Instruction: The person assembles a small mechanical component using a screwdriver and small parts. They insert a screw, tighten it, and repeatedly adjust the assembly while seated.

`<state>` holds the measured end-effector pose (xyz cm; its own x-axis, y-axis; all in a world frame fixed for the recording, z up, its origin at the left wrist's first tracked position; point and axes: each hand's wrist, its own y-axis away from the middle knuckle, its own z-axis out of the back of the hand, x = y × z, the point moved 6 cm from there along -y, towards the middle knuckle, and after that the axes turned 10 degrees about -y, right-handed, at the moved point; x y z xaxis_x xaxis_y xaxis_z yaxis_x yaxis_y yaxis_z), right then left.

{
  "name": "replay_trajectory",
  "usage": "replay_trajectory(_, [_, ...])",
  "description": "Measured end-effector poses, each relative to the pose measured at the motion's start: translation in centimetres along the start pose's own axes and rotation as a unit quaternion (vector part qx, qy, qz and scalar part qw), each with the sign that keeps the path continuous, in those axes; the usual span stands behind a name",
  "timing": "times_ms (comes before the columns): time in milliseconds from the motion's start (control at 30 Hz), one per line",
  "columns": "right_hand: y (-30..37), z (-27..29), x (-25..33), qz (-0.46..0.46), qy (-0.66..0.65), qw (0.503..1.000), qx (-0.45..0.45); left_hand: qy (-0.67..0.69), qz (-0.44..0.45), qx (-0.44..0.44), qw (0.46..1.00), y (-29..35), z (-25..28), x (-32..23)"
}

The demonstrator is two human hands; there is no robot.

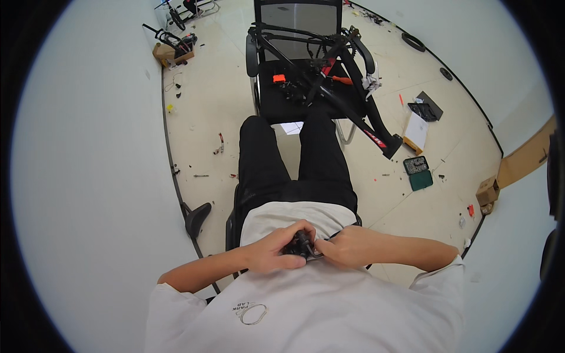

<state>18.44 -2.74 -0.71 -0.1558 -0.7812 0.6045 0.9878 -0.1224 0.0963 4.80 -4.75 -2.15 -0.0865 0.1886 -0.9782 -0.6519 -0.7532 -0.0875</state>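
Close to my waist, my left hand [275, 249] is curled around a small black bicycle part [300, 242], thumb below and fingers above it. Its exact kind is hard to make out. My right hand [348, 246] is closed on a thin grey bent tool [313, 252] that looks like a hex key, and the tool's free end meets the black part. The right fingertips are partly hidden. Beyond my knees a black-and-red bicycle frame [338, 101] lies tilted across an office chair [272, 105], its front end sticking out past the seat on the right.
On the chair lie an orange-handled tool [341, 80] and a small orange object [279, 78]. A bicycle saddle [198, 220] rests on the floor at left. To the right are a green case [420, 180] of small parts, a white-topped box [416, 130] and a cardboard box [487, 192].
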Motion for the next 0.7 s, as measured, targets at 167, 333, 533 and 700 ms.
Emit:
replay_trajectory(167, [-0.5, 1.3, 0.1, 0.045, 0.037, 0.994, -0.091, 0.292, 0.067, -0.031, 0.954, -0.1, -1.4, 2.2])
replay_trajectory(333, [-1.0, 3.1, 0.0, 0.037, 0.114, 0.989, -0.088, 0.385, 0.079, 0.015, 0.919, -0.7, -1.2, 1.5])
replay_trajectory(533, [-1.4, 6.2, 3.3, 0.111, 0.135, 0.982, -0.072, 0.469, 0.019, 0.066, 0.881, -0.7, -2.5, -0.6])
replay_trajectory(700, [-1.1, 6.4, 5.1, 0.139, 0.127, 0.982, -0.019, 0.408, 0.039, 0.104, 0.906, -0.3, -2.5, -4.8])
